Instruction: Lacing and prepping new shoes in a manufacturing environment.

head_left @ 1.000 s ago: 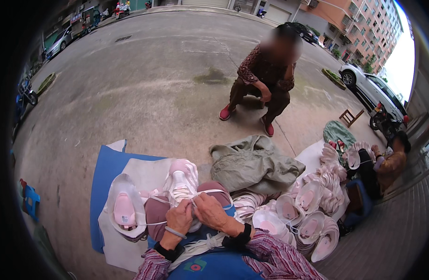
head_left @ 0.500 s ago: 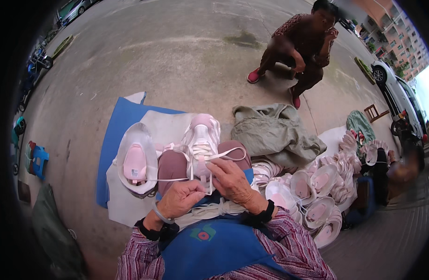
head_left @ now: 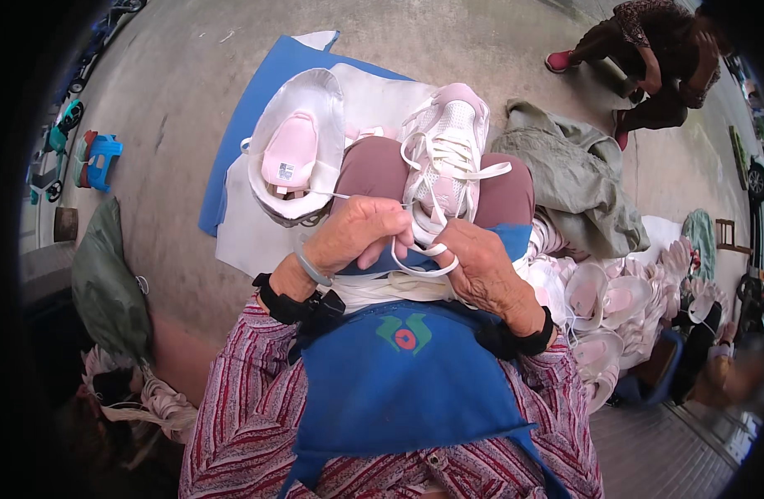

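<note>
A pink-and-white sneaker upper (head_left: 460,133) rests on my knees, toe pointing away, its front eyelets laced in white. My left hand (head_left: 361,233) is closed with fingertips pinched at the white shoelace near the upper's tongue end. Thumb and fingers of my right hand (head_left: 488,270) grip the same shoelace (head_left: 415,271), which loops down between the two hands. Left of my knees lies a second upper (head_left: 297,141), pale with a pink inner piece; a lace runs from it toward my left hand. A bundle of white laces (head_left: 399,288) lies on my lap above the blue apron (head_left: 390,374).
Many stacked pink-and-white uppers (head_left: 602,299) lie at my right, beside a grey-green cloth (head_left: 565,183). A blue-and-white sheet (head_left: 257,108) lies under the left upper. Farther left are a blue stool (head_left: 104,160) and a green sack (head_left: 109,279). A person (head_left: 656,62) squats at far right.
The view has swung, shifting the scene. My hands have moved a little apart, and the shoelace now forms a wider loop between them. Both still hold lace.
</note>
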`<state>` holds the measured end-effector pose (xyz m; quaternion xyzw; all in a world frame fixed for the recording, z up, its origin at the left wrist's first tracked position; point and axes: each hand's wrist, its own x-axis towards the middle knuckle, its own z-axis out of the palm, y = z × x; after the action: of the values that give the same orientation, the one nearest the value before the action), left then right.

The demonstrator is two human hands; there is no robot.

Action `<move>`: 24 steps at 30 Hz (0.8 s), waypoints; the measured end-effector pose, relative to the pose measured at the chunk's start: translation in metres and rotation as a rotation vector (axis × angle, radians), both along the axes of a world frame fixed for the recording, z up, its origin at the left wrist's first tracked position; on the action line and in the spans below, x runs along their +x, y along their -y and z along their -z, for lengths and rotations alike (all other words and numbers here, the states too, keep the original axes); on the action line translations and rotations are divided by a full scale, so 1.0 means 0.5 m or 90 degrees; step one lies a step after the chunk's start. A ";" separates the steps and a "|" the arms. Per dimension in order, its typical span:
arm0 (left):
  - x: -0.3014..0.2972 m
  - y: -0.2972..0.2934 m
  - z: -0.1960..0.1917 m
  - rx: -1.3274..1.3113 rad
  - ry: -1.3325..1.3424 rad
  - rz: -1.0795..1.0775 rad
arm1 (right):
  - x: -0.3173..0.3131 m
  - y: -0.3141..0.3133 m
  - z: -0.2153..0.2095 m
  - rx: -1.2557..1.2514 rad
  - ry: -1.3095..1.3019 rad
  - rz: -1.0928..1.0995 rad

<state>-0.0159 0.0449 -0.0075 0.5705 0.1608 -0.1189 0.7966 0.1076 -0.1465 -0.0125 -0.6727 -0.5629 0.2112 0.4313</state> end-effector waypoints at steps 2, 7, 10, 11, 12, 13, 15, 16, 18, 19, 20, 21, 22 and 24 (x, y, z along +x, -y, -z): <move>0.023 0.006 0.022 0.002 -0.063 -0.014 | -0.009 -0.015 0.002 -0.047 0.091 -0.036; 0.056 0.021 0.060 0.060 -0.117 0.065 | -0.019 -0.028 -0.004 0.008 0.010 -0.044; 0.077 0.041 0.080 -0.108 -0.129 -0.009 | -0.022 -0.033 0.001 0.039 -0.013 -0.104; 0.082 0.050 0.077 -0.109 -0.133 -0.009 | -0.022 -0.035 -0.001 0.025 0.014 -0.124; 0.087 0.058 0.075 -0.110 -0.124 -0.019 | -0.022 -0.035 -0.001 0.011 0.042 -0.142; 0.088 0.062 0.073 -0.111 -0.116 -0.029 | -0.023 -0.035 0.000 0.009 0.039 -0.140; 0.091 0.059 0.069 -0.148 -0.117 -0.023 | -0.024 -0.035 0.001 0.020 0.061 -0.142; 0.091 0.057 0.071 -0.183 -0.122 -0.032 | -0.021 -0.035 -0.003 0.018 0.060 -0.140; 0.090 0.055 0.078 -0.218 -0.127 -0.042 | -0.015 -0.036 -0.015 0.032 0.045 -0.146; 0.089 0.055 0.086 -0.207 -0.117 -0.049 | -0.013 -0.033 -0.015 0.032 0.044 -0.147; 0.088 0.054 0.091 -0.195 -0.107 -0.056 | -0.009 -0.025 -0.016 0.032 0.017 -0.137; 0.086 0.055 0.087 -0.196 -0.107 -0.056 | -0.004 -0.015 -0.020 0.031 -0.008 -0.124; 0.082 0.057 0.081 -0.201 -0.084 -0.068 | 0.001 -0.007 -0.031 0.030 -0.007 -0.124; 0.057 0.062 0.082 -0.173 -0.032 -0.092 | 0.016 0.009 -0.054 0.016 -0.164 0.014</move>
<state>0.0127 0.0138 -0.0484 0.4415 0.2035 -0.0962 0.8686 0.1157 -0.1512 0.0144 -0.6406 -0.4979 0.2839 0.5110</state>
